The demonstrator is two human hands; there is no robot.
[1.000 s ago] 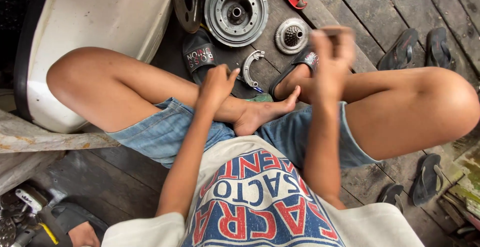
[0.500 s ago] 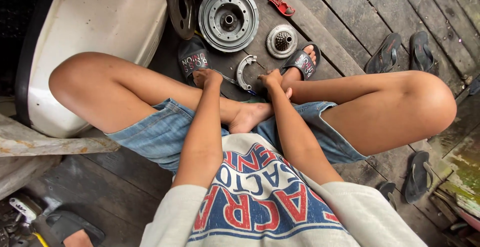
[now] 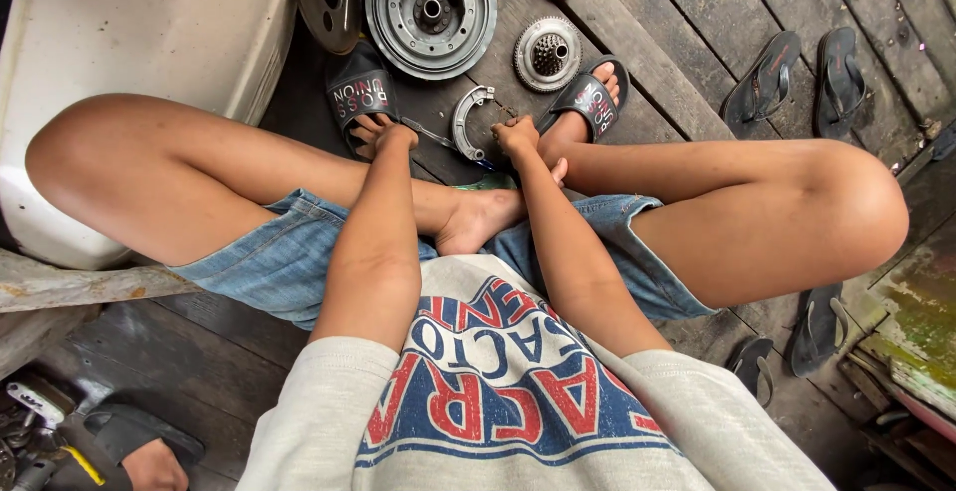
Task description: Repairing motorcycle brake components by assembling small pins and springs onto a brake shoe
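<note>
A person in a grey printed shirt (image 3: 498, 391) and denim shorts (image 3: 269, 262) sat cross-legged on a dark plank floor (image 3: 687, 13), both arms stretched forward over the legs. The left hand (image 3: 393, 138) was closed on a thin metal tool (image 3: 430, 133), its tip reaching the curved grey brake shoe (image 3: 466, 122) that lay on the boards between the two hands, just beyond the ankles. The right hand (image 3: 518, 135) was curled against the shoe's other edge; how tightly its fingers pressed could not be told. The shoe was a half-ring of worn metal with a spring at one end. Half a second earlier the hands were already at that spot and had barely moved; a second earlier they were raised above the knees. Beyond lay black sandals (image 3: 360, 93), a toothed gear (image 3: 547, 53) and a round drum (image 3: 430, 11).
</note>
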